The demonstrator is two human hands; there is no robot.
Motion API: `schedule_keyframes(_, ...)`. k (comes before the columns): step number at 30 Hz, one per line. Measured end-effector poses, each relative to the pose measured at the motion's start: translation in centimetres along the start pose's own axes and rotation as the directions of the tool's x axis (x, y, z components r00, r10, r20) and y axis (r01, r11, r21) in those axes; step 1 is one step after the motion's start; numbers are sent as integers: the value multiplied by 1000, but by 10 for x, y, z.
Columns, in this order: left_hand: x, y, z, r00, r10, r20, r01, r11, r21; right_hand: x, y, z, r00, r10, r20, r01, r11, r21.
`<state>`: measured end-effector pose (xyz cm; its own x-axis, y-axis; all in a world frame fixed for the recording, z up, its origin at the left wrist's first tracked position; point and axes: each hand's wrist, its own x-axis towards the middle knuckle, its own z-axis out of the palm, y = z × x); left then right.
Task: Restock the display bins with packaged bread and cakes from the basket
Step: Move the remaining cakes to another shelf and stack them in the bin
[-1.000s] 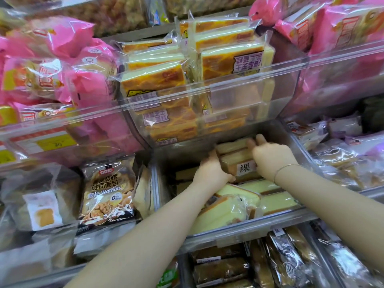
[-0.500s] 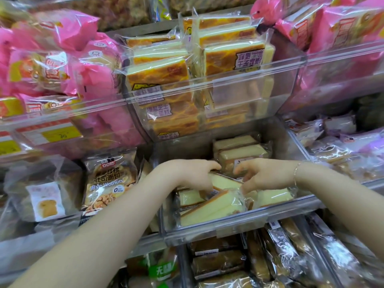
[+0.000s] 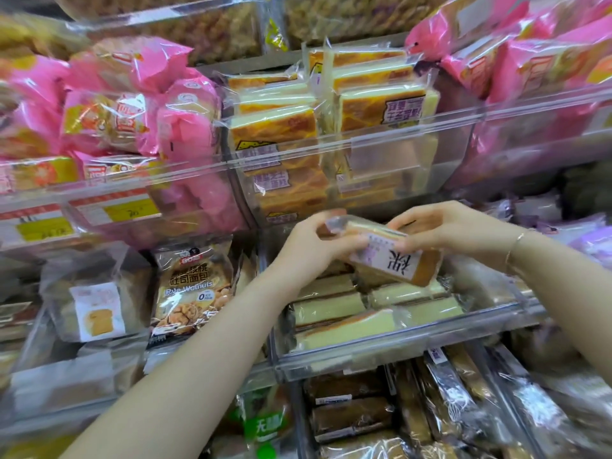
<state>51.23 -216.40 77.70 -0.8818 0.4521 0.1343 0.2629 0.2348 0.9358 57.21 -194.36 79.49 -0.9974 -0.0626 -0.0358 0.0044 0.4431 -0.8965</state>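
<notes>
- My left hand point(image 3: 309, 250) and right hand point(image 3: 443, 231) both grip one clear-wrapped yellow sponge cake slice with a white label point(image 3: 385, 256), fingers curled round its ends.
- It hangs tilted between my palms, above the clear plastic display bin point(image 3: 414, 339) of matching slices.

Gap above stacked cake slices point(image 3: 331, 306) left open, upper bin point(image 3: 364, 150) overhanging, bin front wall point(image 3: 381, 346) blocking low entry.
</notes>
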Motion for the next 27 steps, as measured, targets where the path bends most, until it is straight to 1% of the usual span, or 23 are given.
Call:
schedule_keyframes(1,-1,0,0,998,-47,-32,45,996,-72,-1,-1,-4,1000,-3,-26,4,999,45)
schedule_keyframes(3,-6,1,-1,988,-152,-41,147,985,-94,-6,-1,-7,998,21,-52,-14,990,139)
schedule_keyframes(5,-13,1,-1,970,-241,35,243,959,-146,-11,1,-4,996,82,-39,-68,959,277)
schedule_keyframes(7,-21,2,3,937,-308,167,338,919,-203,-16,4,9,991,133,-8,-118,900,420)
schedule_keyframes(9,-27,1,13,915,-293,278,358,906,-226,-20,5,30,989,144,29,-137,826,547)
schedule_keyframes(10,-29,-1,18,913,-270,305,343,914,-218,-21,4,42,990,138,33,-130,795,593)
schedule_keyframes(11,-31,-2,23,917,-261,301,331,919,-213,-22,2,55,989,146,17,-126,782,610)
schedule_keyframes(12,-32,-3,25,923,-266,277,327,922,-205,-22,2,66,985,167,-38,-116,815,568)
schedule_keyframes(13,-34,-4,25,926,-283,252,333,924,-186,-23,3,73,975,182,-129,-108,891,441)
schedule_keyframes(14,-34,-5,23,927,-297,228,334,932,-140,-23,5,75,957,150,-249,-95,971,218)
schedule_keyframes(15,-34,-4,19,932,-302,202,321,945,-66,-24,5,72,925,47,-377,-72,996,-51)
schedule_keyframes(16,-33,-3,15,942,-291,169,290,957,28,-26,3,66,882,-125,-454,-26,950,-312)
schedule_keyframes(17,-33,-3,10,957,-258,135,242,962,130,-29,1,58,836,-310,-452,38,856,-516)
schedule_keyframes(18,-32,-1,7,971,-212,114,181,955,236,-31,-2,51,813,-439,-382,108,759,-642)
schedule_keyframes(19,-32,3,6,981,-158,108,112,932,345,-32,-4,45,831,-491,-263,175,679,-712)
schedule_keyframes(20,-32,6,7,988,-100,117,39,898,438,-31,-5,41,872,-470,-135,233,643,-730)
schedule_keyframes(21,-30,8,9,990,-47,135,-28,863,505,-28,-5,39,917,-398,-23,260,641,-722)
schedule_keyframes(22,-28,9,11,988,-9,154,-78,831,550,-25,-3,37,950,-308,57,252,643,-723)
schedule_keyframes(23,-26,9,14,986,15,168,-111,808,579,-21,0,33,968,-236,89,221,625,-749)
schedule_keyframes(24,-24,6,18,985,31,168,-127,793,596,-18,3,29,976,-202,81,187,589,-786)
schedule_keyframes(25,-21,3,22,988,39,152,-124,788,603,-15,5,25,978,-201,54,160,560,-813)
schedule_keyframes(27,-17,-5,31,995,35,96,-86,798,597,-9,12,17,981,-194,-8,101,541,-835)
